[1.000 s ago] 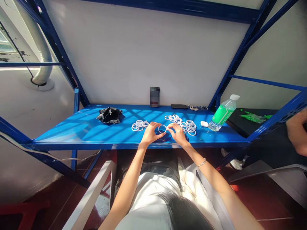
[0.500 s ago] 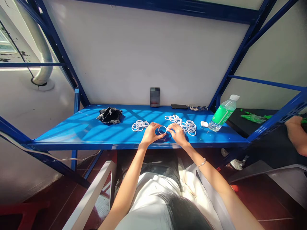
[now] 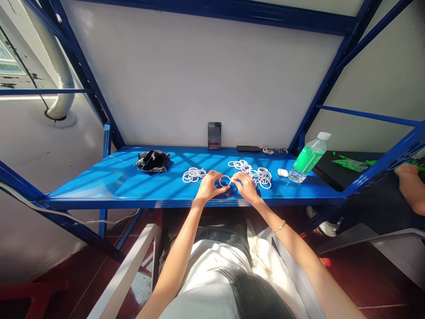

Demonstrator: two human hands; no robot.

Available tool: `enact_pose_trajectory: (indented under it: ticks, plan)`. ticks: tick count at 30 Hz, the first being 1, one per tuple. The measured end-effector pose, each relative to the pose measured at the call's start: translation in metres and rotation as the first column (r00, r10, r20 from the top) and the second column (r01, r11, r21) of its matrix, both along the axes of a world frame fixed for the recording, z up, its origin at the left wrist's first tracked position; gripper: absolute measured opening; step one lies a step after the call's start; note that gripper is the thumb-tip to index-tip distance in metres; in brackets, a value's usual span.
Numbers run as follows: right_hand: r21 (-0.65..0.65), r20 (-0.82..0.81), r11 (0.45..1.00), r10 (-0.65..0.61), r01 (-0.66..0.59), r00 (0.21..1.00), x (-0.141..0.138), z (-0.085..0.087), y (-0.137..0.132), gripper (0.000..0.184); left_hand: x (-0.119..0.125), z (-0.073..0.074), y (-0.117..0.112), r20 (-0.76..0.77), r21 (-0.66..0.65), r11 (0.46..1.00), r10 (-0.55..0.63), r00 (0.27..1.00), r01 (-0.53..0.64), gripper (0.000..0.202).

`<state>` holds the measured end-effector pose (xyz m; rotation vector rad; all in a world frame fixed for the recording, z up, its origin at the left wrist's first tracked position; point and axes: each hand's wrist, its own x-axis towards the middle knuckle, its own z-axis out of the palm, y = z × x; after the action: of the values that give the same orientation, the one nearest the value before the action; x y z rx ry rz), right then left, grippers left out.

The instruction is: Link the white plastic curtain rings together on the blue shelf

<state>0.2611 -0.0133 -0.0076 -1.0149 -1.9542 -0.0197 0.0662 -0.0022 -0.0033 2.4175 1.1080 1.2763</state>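
Note:
A thin white ring (image 3: 225, 185) is held between my two hands, just above the front part of the blue table (image 3: 126, 186). My left hand (image 3: 210, 186) pinches its left side, and my right hand (image 3: 245, 184) pinches its right side with the fingertips. Left of my left hand lies a small pile of white rings (image 3: 191, 175). A larger spread of white rings (image 3: 264, 177) lies behind and to the right of my right hand, which hides a few of them.
A crumpled black plastic bag (image 3: 152, 161) is at the left. At the back stand a dark box (image 3: 214, 135), a black phone (image 3: 248, 149) and a coiled cable (image 3: 274, 150). A green-labelled bottle (image 3: 309, 157) and white case (image 3: 282, 173) are at right. Another person's arm (image 3: 410, 188) shows far right.
The view has shifted very slightly. Both hands keep the same pinch on the white ring, and the piles look unchanged.

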Motion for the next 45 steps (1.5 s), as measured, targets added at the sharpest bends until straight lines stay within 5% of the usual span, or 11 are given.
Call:
enact_pose_trajectory:
  ticks: [8,13,16,20,23,32,38,45]
  plan:
    - [-0.009,-0.005,1.000,-0.005,0.005,1.000,-0.001,0.000,-0.001,0.021,0.001,0.001,-0.001,-0.001,-0.017,1.000,0.006,1.000,-0.006,0.034]
    - [0.021,-0.008,0.997,-0.077,0.077,0.997,-0.001,0.002,-0.001,0.019,0.000,0.002,-0.001,0.026,0.038,0.989,0.142,0.989,-0.143,0.032]
    - [0.055,0.009,0.968,-0.247,0.246,0.969,0.002,-0.003,0.002,0.022,-0.007,0.002,0.001,0.150,0.067,0.933,0.341,0.928,-0.353,0.034]
    - [0.013,0.090,0.921,-0.388,0.389,0.917,0.004,-0.016,0.008,0.021,-0.020,-0.003,0.007,0.212,-0.065,0.814,0.576,0.789,-0.577,0.034]
    - [0.006,0.117,0.916,-0.399,0.401,0.909,0.006,-0.022,0.010,0.020,-0.024,-0.010,0.012,0.227,-0.144,0.788,0.615,0.755,-0.599,0.033]
    - [-0.076,0.208,0.937,-0.320,0.341,0.924,0.007,-0.015,0.008,0.037,-0.019,-0.016,0.014,0.128,-0.107,0.705,0.709,0.694,-0.701,0.036]
    - [-0.101,0.177,0.973,-0.188,0.207,0.966,0.006,-0.010,0.008,0.044,-0.018,-0.007,0.006,0.095,0.028,0.769,0.635,0.767,-0.639,0.034]
    - [0.021,0.109,0.998,0.061,-0.064,0.992,-0.001,-0.001,-0.003,0.044,-0.005,-0.007,0.005,0.191,0.058,0.931,0.344,0.919,-0.361,0.017]
